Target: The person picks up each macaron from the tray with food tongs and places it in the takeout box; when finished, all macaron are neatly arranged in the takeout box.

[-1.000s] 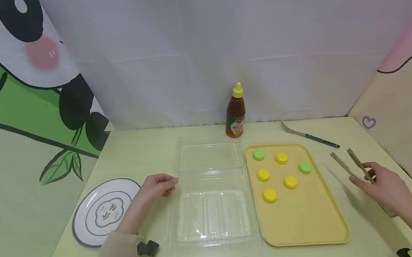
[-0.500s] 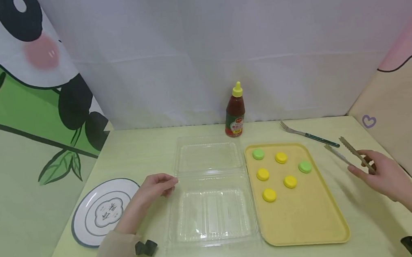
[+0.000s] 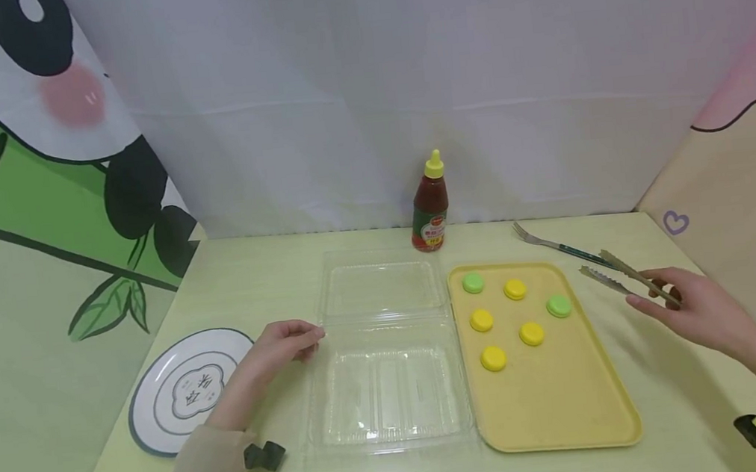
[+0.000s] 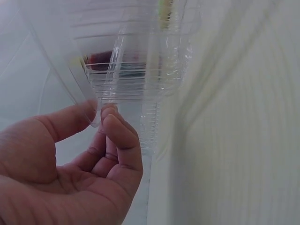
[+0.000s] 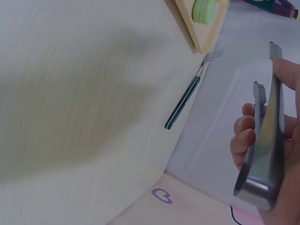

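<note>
A clear plastic clamshell box (image 3: 392,392) lies with its lid spread back on the table. My left hand (image 3: 286,345) pinches its left edge between thumb and fingers, as the left wrist view shows close up. Metal tongs (image 5: 267,150) with toothed tips are held in my right hand (image 3: 702,312), their arms apart with nothing between them. The tips hover just right of a yellow tray (image 3: 562,407). On the tray sit several yellow macarons (image 3: 493,358) and two green macarons (image 3: 559,305).
Behind the tray lies a fork (image 3: 564,249) with a dark green handle. A red sauce bottle (image 3: 429,205) with a yellow cap stands near the back wall. To the left, a white plate (image 3: 175,389) lies partly under my left forearm.
My right hand has moved left and slightly away from me, bringing the tongs closer to the tray. The left hand has kept its place at the box edge.
</note>
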Available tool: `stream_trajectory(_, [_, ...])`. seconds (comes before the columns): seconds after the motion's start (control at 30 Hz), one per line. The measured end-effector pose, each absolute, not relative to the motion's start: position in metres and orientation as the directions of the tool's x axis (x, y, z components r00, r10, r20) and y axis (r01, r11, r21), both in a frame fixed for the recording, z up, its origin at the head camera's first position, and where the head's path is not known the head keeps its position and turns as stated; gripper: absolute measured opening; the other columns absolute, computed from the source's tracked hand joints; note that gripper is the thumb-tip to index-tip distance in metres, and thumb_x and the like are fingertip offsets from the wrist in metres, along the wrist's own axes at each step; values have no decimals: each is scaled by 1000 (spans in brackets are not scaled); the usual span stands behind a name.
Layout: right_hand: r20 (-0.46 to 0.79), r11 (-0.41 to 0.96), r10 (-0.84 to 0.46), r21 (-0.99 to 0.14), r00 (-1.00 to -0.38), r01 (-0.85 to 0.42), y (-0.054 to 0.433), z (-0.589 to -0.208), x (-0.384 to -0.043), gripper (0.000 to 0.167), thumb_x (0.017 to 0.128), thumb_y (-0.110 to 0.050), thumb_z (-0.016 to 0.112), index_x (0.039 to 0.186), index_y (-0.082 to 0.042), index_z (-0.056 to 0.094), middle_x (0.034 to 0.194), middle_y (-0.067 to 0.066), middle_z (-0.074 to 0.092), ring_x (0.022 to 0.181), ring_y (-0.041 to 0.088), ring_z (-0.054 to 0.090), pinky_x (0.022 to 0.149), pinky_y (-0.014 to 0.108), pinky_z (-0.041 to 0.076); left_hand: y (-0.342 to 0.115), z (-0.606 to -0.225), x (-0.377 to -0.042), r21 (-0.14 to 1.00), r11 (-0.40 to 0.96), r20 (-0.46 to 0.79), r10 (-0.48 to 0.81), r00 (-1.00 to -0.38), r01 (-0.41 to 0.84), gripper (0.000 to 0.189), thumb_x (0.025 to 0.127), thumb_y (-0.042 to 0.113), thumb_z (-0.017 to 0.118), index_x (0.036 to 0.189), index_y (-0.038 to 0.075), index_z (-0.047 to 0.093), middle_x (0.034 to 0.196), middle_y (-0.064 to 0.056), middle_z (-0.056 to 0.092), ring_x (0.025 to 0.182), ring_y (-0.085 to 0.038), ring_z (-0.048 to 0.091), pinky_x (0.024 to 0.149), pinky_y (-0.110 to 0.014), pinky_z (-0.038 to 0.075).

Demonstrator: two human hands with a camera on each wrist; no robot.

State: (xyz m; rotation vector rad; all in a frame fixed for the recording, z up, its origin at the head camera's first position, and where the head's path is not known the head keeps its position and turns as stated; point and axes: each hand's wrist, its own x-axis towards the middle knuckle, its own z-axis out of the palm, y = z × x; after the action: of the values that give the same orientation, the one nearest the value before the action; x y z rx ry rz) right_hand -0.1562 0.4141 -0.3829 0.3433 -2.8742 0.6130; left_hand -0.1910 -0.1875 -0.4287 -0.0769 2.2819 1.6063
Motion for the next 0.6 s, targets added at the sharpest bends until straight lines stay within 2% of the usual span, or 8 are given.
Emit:
stream_trajectory(0.3, [137, 922, -206, -303, -969, -240, 412, -385, -162, 43, 92, -37, 72, 115, -2, 67, 81, -2, 58, 52, 5, 35, 46, 27, 28, -189, -430, -192, 912, 347, -289, 174, -941, -216, 29, 98, 18, 64, 110, -9, 65, 85, -6, 63, 76, -16, 56, 73, -28, 49])
stream_trajectory(0.6, [141, 922, -281, -236, -949, -308, 407, -396, -166, 42, 90, -38, 74, 109, -1, 70, 69, -9, 50, 54, 2, 37, 50, 25, 30, -191, -432, -192, 925, 335, -258, 212, -943, -178, 29, 99, 16, 63, 110, -11, 64, 83, -5, 62, 76, -16, 56, 71, -28, 51])
